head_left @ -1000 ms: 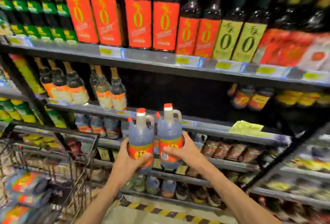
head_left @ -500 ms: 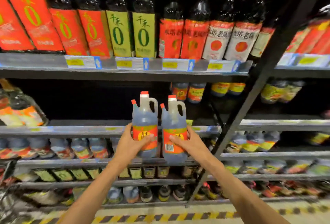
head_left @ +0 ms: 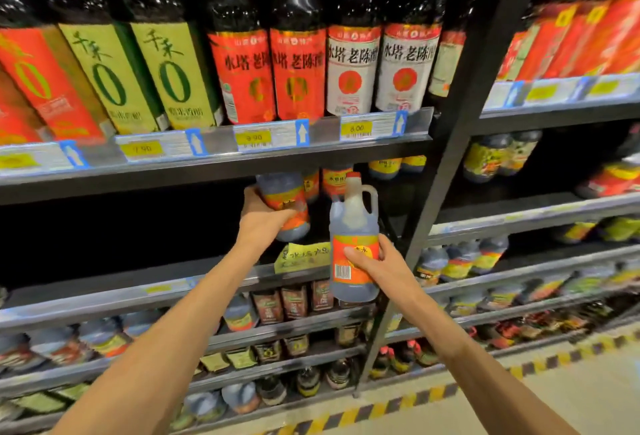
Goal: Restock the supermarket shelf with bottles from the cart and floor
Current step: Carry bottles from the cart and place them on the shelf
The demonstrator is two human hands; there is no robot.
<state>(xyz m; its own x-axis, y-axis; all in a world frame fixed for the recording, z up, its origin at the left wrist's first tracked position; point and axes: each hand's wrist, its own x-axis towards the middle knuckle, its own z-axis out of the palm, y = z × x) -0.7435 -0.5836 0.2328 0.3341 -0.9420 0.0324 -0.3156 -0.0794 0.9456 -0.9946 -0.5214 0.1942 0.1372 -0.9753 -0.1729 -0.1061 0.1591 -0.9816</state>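
Bottles of dark liquid: left hand grips one jug tilted into the dark shelf bay; right hand clutches the upright jug at its 4 o'clock.

Top shelf: a row of tall bottles standing side by side along its front edge, price tags on the rail below them.
Left hand: under the top shelf, holding the left jug inside the bay, its top hidden behind the shelf edge.
Right hand: right of and lower than the left hand, holding the right jug upright in front of the bay.
Paper note: on the middle shelf rail, between the two hands.
Upright post: just right of the right jug.
Back of bay: small bottles behind both jugs.
Lower shelves: rows of bottles below the hands.
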